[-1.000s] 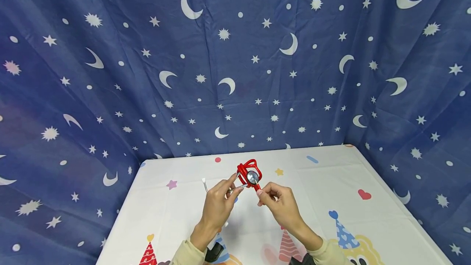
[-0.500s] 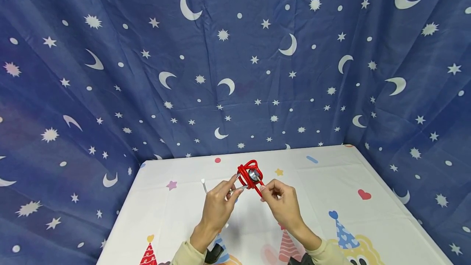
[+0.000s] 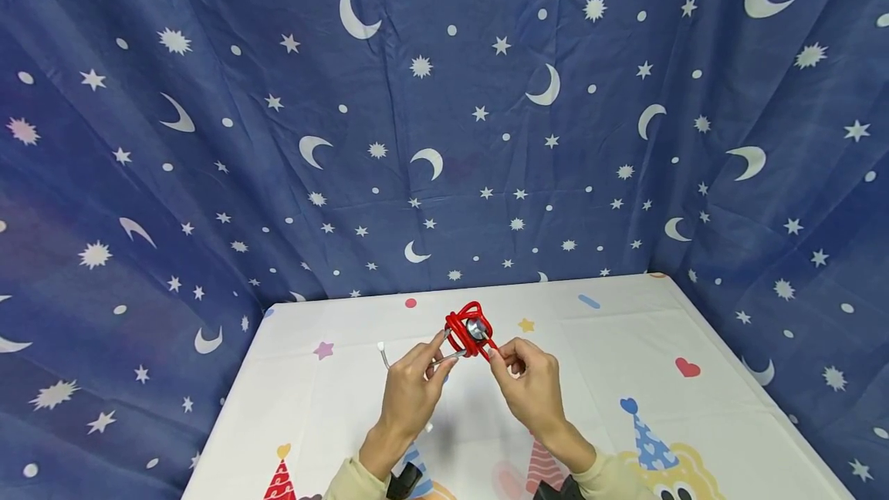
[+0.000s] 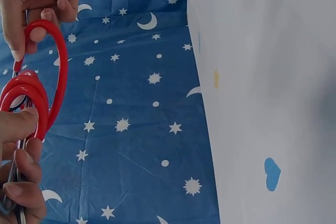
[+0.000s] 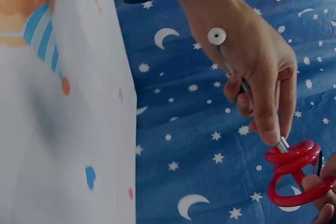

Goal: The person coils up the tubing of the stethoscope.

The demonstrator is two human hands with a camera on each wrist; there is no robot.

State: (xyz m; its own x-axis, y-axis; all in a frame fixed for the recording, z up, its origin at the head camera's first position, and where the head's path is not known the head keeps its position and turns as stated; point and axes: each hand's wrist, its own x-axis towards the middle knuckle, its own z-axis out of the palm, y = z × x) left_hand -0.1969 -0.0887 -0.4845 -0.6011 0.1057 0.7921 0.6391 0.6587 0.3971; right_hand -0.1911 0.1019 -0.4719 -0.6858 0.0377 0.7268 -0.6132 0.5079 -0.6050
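Note:
A stethoscope with red tubing [image 3: 454,322] is held up over the table, its tubing wound in several loops around the metal ear tubes. My left hand [image 3: 406,392] grips those ear tubes between thumb and fingers, just below the loops. One white ear tip [image 3: 380,346] pokes out left of that hand; in the right wrist view, an ear tip [image 5: 217,36] shows against the back of the hand. The silver chest piece [image 3: 476,328] sits tilted among the loops. My right hand [image 3: 533,388] pinches the tubing close to the chest piece, and a loop [image 4: 62,72] bows out beside it.
The table [image 3: 333,400] has a white cloth printed with party hats, stars and hearts. Behind and beside it hangs a dark blue curtain [image 3: 472,153] with moons and stars. Dark wrist straps [image 3: 404,480] and pale sleeves show at the bottom.
The chest piece has turned from facing the head camera to a tilt. My right hand has shifted along the tubing and slightly left, closer to the left hand, which has hardly moved.

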